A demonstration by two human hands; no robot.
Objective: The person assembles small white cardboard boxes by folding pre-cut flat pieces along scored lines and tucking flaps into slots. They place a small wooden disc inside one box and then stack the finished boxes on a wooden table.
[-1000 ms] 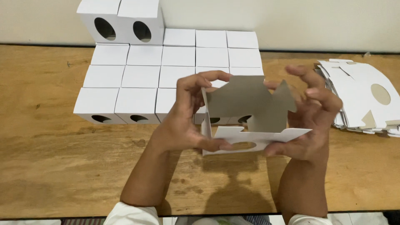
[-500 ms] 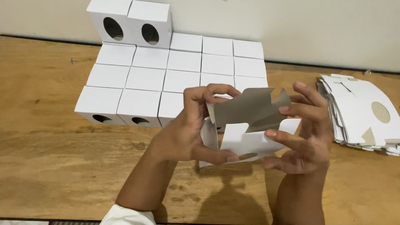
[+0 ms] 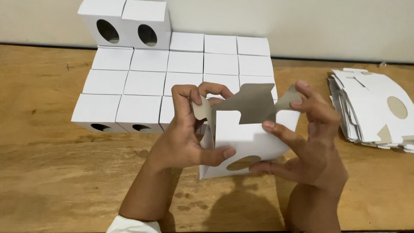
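Both hands hold a half-folded white cardboard box (image 3: pixel 241 138) with grey inner flaps and an oval cut-out, above the wooden table (image 3: pixel 64 181). My left hand (image 3: pixel 185 133) grips the box's left side, its thumb under the front panel and its fingers bending a small grey flap. My right hand (image 3: pixel 310 146) holds the right side, with one finger pressed on the white front flap and others on a grey flap.
Several finished white boxes (image 3: pixel 146 82) stand in rows behind the hands, two more stacked on top at the back left (image 3: pixel 127 26). A pile of flat unfolded box blanks (image 3: pixel 375 108) lies at the right. A pale wall runs behind.
The box has turned in my hands, its white front flap folded further up and the grey flaps pushed inward. The view has drifted slightly.
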